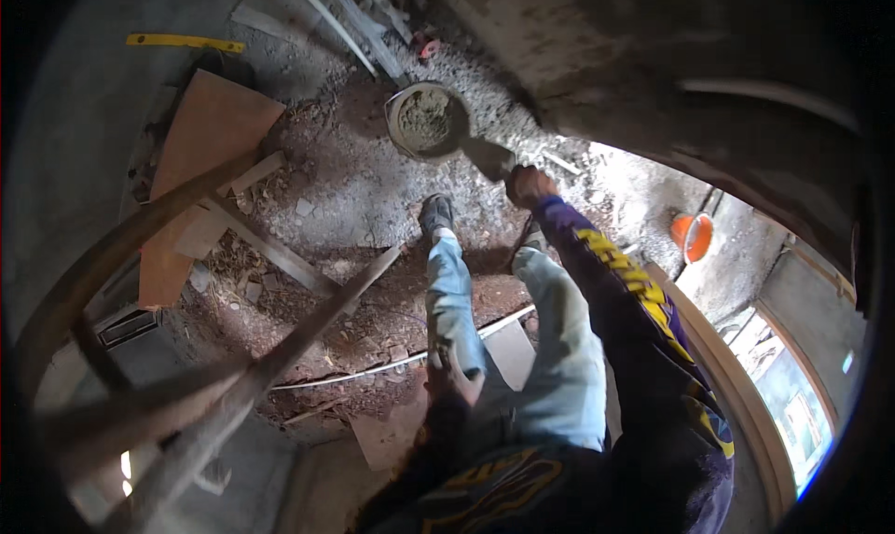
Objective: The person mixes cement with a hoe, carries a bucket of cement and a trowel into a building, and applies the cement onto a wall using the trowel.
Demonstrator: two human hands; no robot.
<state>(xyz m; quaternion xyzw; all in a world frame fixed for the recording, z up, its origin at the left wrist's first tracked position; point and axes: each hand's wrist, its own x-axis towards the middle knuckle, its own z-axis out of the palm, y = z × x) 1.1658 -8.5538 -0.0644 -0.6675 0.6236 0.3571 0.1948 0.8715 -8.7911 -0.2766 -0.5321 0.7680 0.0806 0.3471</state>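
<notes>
In my right hand point(531, 187) is a trowel, its fingers wrapped round the handle. The trowel's flat grey blade point(489, 159) points left toward a round bucket point(395, 130) and reaches close to its rim; whether they touch I cannot tell. Grey, lumpy mortar point(426, 116) lies inside the bucket, partly in shadow. My left hand point(452, 376) rests on my left thigh, over light blue jeans, with its fingers stretched out and nothing in them.
Wooden poles point(308, 334) cross the left side near me. A reddish-brown board point(210, 133) leans beyond them, below a yellow level point(186, 42). Planks point(359, 26) lie past the bucket. An orange bucket point(692, 238) stands at right. Rubble point(340, 189) covers the ground.
</notes>
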